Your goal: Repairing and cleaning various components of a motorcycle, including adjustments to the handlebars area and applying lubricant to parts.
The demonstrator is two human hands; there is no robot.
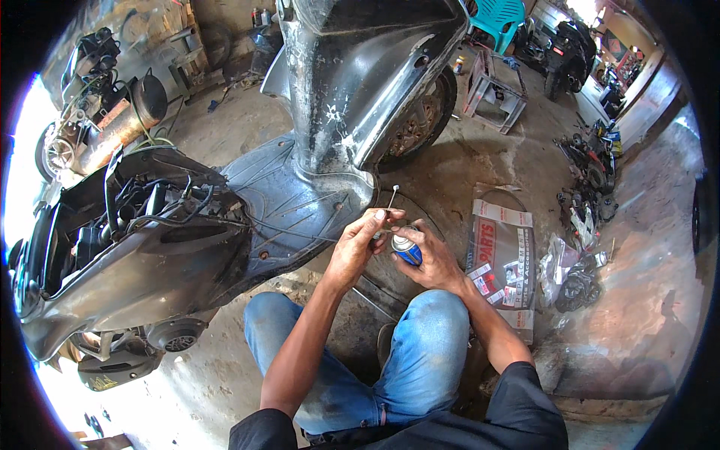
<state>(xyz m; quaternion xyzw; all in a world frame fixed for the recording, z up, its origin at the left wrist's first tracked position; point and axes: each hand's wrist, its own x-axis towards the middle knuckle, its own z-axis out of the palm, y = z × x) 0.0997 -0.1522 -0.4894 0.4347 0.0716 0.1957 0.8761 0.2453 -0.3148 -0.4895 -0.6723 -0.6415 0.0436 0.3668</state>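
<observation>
My left hand is closed, its fingertips pinching a thin cable whose small pale end points upward. My right hand wraps around a blue spray can, its top close to the left fingertips. Whether any spray is coming out cannot be seen. Both hands are above my knees, just beside the footboard of a dark, worn scooter. The scooter's front panel rises beyond it, and the rear body lies to the left with wiring and inner parts exposed.
At the right, a printed plastic bag on the floor carries several small packets. Farther right are clear and black bags and a heap of parts. A crate, teal chair and motorcycle stand behind; a compressor tank is far left.
</observation>
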